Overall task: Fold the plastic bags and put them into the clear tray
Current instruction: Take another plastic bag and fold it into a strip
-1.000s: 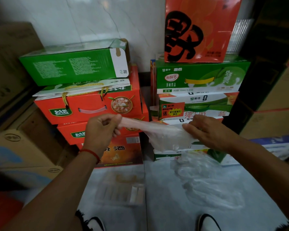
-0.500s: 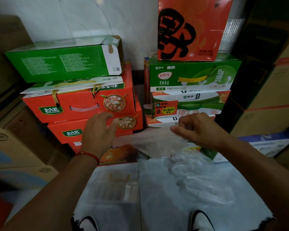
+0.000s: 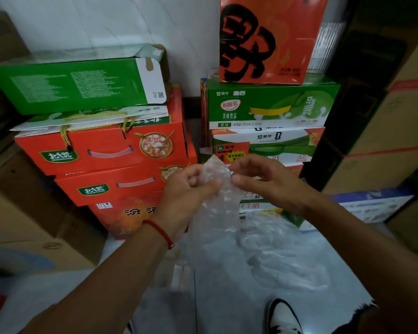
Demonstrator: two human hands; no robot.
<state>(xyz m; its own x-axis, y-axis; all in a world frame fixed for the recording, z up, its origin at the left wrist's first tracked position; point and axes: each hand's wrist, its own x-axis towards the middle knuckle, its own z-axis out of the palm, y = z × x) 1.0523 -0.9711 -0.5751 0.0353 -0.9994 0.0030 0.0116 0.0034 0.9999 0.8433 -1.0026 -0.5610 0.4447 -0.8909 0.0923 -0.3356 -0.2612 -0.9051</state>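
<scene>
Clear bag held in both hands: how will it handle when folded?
Probably floppy: the plastic bag hangs limp and crinkled below the left hand and right hand pinching its top. Likely very light, and glossy, so folds may slip or spring open.

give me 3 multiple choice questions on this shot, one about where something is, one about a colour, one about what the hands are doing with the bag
1. Where do the loose plastic bags lie?
A. on the floor below the right hand
B. on top of the green box
C. on the person's shoe

2. What colour is the band on the left wrist?
A. blue
B. red
C. yellow

3. How is the clear plastic bag held?
A. it lies flat on the floor, untouched
B. only the right hand holds it
C. both hands pinch its top, and it hangs down

Answers:
1 A: the crumpled clear heap lies on the pale floor under the right hand.
2 B: a thin red cord circles the wrist.
3 C: the left hand and the right hand both grip its upper edge.
</scene>
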